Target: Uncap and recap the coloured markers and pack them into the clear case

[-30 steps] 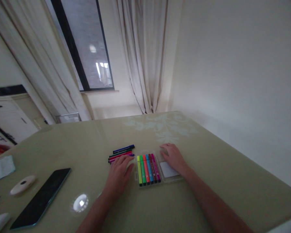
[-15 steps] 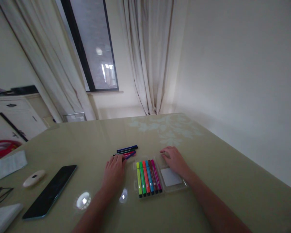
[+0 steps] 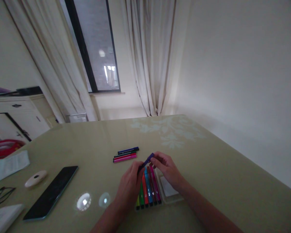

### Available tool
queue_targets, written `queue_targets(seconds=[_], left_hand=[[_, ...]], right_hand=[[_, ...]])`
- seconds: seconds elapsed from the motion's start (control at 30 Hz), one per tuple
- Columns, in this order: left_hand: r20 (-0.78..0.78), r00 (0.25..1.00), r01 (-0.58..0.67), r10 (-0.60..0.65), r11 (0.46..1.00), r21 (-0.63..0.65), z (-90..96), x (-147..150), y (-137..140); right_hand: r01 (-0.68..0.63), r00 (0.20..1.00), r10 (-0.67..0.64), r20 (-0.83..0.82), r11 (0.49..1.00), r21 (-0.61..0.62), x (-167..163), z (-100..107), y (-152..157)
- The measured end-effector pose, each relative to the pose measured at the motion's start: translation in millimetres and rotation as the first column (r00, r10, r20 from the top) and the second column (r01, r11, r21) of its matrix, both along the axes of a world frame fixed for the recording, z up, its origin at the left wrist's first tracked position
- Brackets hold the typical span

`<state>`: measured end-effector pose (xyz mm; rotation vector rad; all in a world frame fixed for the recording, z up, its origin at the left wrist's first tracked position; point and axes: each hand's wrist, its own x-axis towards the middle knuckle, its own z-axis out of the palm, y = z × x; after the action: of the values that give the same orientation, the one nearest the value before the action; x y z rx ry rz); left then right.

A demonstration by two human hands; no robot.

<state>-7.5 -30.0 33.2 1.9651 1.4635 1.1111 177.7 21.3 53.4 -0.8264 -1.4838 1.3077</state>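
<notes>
Above the table [image 3: 92, 142], left hand [image 3: 129, 181] and right hand [image 3: 168, 168] angle inward, both grips pinched around one purple marker [image 3: 147, 160]

I count two hands, my left hand [image 3: 129, 182] and my right hand [image 3: 168, 169]; one held pen [image 3: 147, 160], six pens [image 3: 148, 187] in one case [image 3: 173, 199], four loose pens [image 3: 124, 156] on one table [image 3: 92, 140], so eleven visible pens in all. I also see one phone [image 3: 50, 193], one mask [image 3: 12, 165], one window [image 3: 97, 42], one cupboard [image 3: 18, 111] and two curtains [image 3: 146, 58].
</notes>
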Motion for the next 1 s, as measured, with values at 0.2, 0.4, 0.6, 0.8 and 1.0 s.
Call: queue_targets(seconds=[0.2, 0.4, 0.6, 0.8, 1.0], left_hand=[[-0.073, 0.996, 0.05, -0.044, 0.995, 0.085, -1.4, 2.3, -2.1], [-0.331, 0.929, 0.192, -0.165, 0.98, 0.051, -5.0, 6.2, -7.8], [-0.44, 0.858, 0.256, -0.266, 0.963, -0.083, -3.3, -6.2, -1.4], [-0.429, 0.87, 0.231, -0.244, 0.969, -0.084, 6.3, -20.2, 1.5], [-0.448, 0.831, 0.302, -0.328, 0.944, -0.132, 3.4, -13.3, -4.3]], right_hand=[[-0.053, 0.994, 0.042, -0.105, 0.993, -0.103, -3.8, -4.1, -1.4], [0.225, 0.967, -0.234, -0.097, 0.97, -0.094, 10.0, -3.7, 13.4], [0.304, 0.953, -0.303, 0.029, 0.948, -0.093, 30.3, -6.0, 29.6], [0.229, 0.96, -0.219, 0.173, 0.972, -0.042, 28.6, -13.5, 29.3], [0.162, 0.946, -0.159, 0.281, 0.987, 0.012, 26.1, -15.7, 27.0]])
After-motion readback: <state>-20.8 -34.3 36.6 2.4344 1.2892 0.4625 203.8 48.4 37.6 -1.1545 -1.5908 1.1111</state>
